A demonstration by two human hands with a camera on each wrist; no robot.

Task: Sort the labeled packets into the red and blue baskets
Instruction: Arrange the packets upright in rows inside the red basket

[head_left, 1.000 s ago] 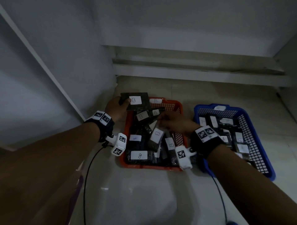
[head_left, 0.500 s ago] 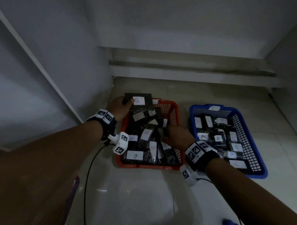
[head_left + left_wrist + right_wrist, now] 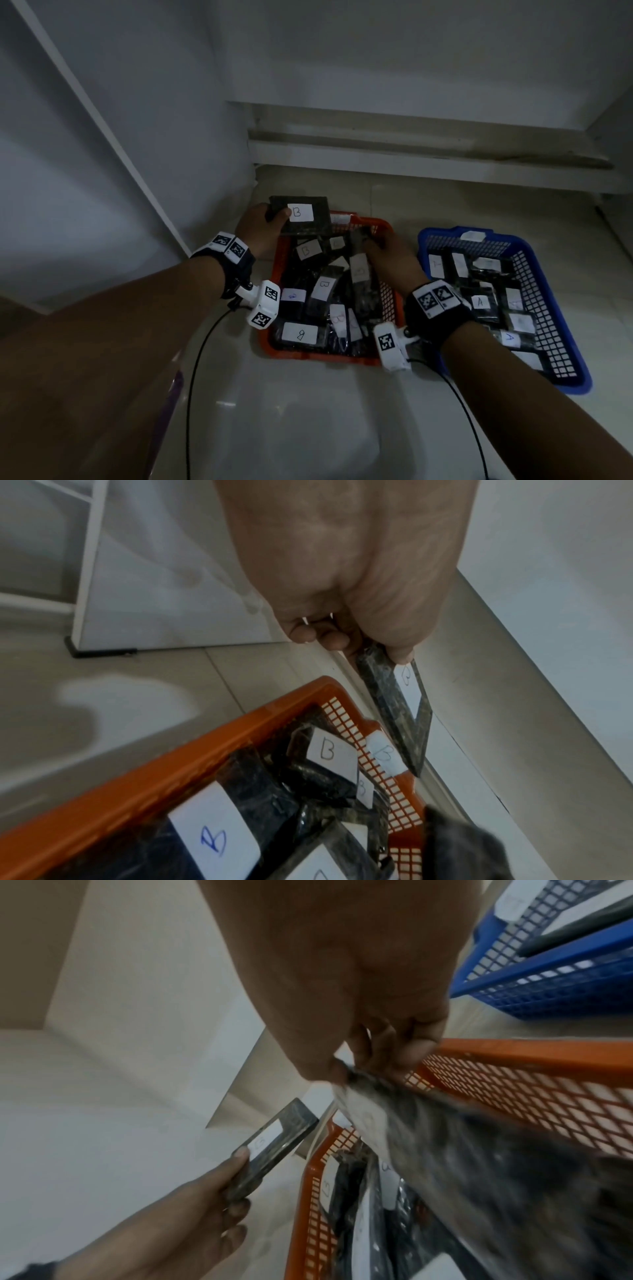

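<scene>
The left hand [image 3: 257,229] pinches a flat B packet [image 3: 301,215] above the red basket's [image 3: 274,342] far corner, label up, probably for reading; the right hand's [image 3: 394,255] fingers grip another dark packet [image 3: 428,1137] inside that basket; the blue basket [image 3: 561,359] beside it holds A packets.
</scene>
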